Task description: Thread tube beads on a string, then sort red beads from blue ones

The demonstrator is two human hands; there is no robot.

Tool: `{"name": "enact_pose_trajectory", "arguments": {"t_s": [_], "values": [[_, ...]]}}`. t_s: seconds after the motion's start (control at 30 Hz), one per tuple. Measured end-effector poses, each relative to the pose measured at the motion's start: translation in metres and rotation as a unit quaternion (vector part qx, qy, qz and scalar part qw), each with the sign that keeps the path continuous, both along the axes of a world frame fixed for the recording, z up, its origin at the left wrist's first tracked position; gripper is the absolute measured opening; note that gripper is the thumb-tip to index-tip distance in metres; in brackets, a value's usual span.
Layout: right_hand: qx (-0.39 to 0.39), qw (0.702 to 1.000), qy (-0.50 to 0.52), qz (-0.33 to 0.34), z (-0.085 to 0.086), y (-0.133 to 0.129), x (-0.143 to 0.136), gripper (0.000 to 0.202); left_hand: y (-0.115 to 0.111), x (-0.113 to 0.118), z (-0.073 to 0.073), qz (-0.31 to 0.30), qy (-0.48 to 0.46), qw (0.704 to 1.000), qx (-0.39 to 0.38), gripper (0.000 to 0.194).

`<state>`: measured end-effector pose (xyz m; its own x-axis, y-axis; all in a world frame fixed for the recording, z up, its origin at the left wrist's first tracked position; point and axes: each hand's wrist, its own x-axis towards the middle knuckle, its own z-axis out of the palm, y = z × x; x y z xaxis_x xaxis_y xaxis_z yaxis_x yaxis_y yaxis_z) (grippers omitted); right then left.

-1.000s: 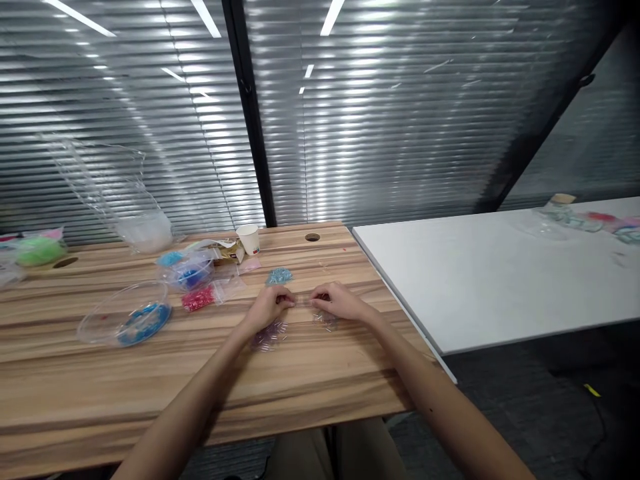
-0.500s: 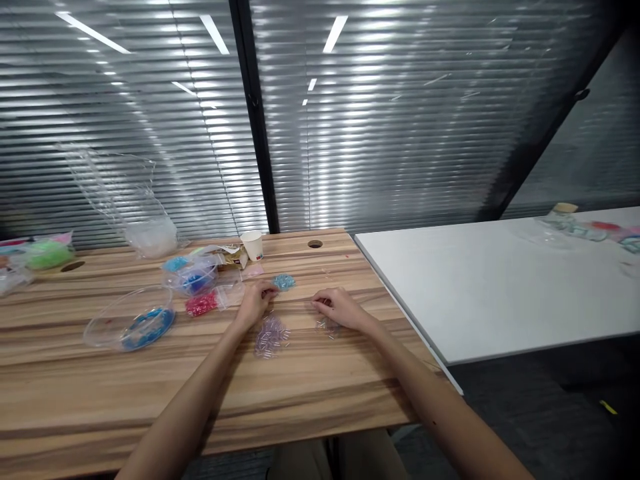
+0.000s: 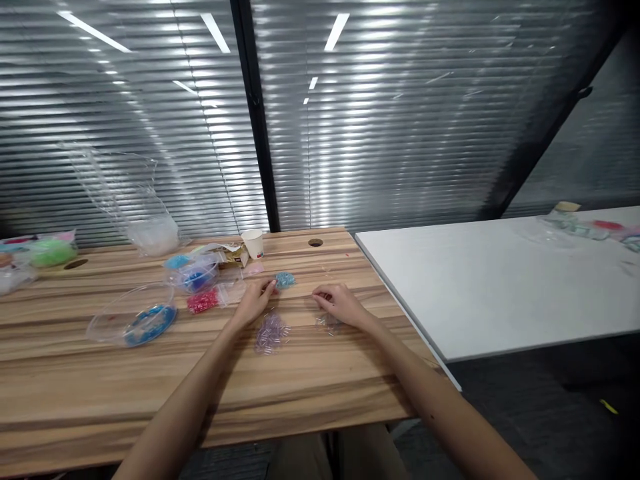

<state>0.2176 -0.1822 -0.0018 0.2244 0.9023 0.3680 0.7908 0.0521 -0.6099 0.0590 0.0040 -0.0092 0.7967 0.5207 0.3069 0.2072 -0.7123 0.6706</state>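
My left hand (image 3: 256,299) is closed in a pinch at the left edge of a small pile of light blue beads (image 3: 285,280); what its fingertips hold is too small to tell. Below it lies a pile of pale purple tube beads (image 3: 271,333). To the right, my right hand (image 3: 336,301) has thumb and finger pinched together, with anything between them too tiny to make out. A few clear beads (image 3: 327,324) lie just under that hand on the wooden table (image 3: 300,393).
Left of my hands are a bag of red beads (image 3: 203,301), a clear container with blue pieces (image 3: 199,277), and a round clear lid or dish (image 3: 113,320). A paper cup (image 3: 253,244) stands behind. A white table (image 3: 480,287) adjoins at the right.
My left hand has turned slightly, its fingertips now more drawn together. My right hand has hardly moved. The whole view has shifted a little.
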Motion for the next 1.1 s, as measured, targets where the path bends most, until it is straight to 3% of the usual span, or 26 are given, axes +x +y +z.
{"name": "enact_pose_trajectory", "arguments": {"t_s": [0.2,0.37,0.47,0.6,0.7,0.83,1.0,1.1], "values": [[-0.009,1.0,0.0,-0.009,-0.001,0.0,0.005,0.021,-0.006,0.003,-0.003,0.008,-0.005,1.0,-0.004,0.041],[0.012,0.999,0.023,-0.031,0.005,-0.003,0.008,0.02,-0.017,0.004,0.005,0.008,-0.021,1.0,-0.007,0.039],[0.008,0.999,0.042,-0.018,0.007,-0.005,0.013,0.018,-0.034,0.005,0.014,-0.029,-0.004,1.0,0.009,0.036],[0.017,0.998,0.053,-0.002,0.008,-0.007,0.021,0.017,-0.061,0.006,0.023,-0.14,0.019,0.989,0.035,0.028],[-0.054,0.994,0.066,0.062,0.008,-0.009,0.024,0.017,-0.075,0.006,0.022,-0.198,0.034,0.979,0.032,0.024],[-0.132,0.98,0.063,0.135,0.011,-0.013,0.026,0.019,-0.083,0.006,0.019,-0.212,0.052,0.975,0.033,0.022],[-0.14,0.977,0.04,0.156,0.015,-0.014,0.028,0.019,-0.083,0.007,0.016,-0.194,0.057,0.978,0.039,0.016],[-0.141,0.978,0.029,0.152,0.013,-0.012,0.027,0.017,-0.082,0.007,0.016,-0.229,0.057,0.971,0.047,0.016]]}}
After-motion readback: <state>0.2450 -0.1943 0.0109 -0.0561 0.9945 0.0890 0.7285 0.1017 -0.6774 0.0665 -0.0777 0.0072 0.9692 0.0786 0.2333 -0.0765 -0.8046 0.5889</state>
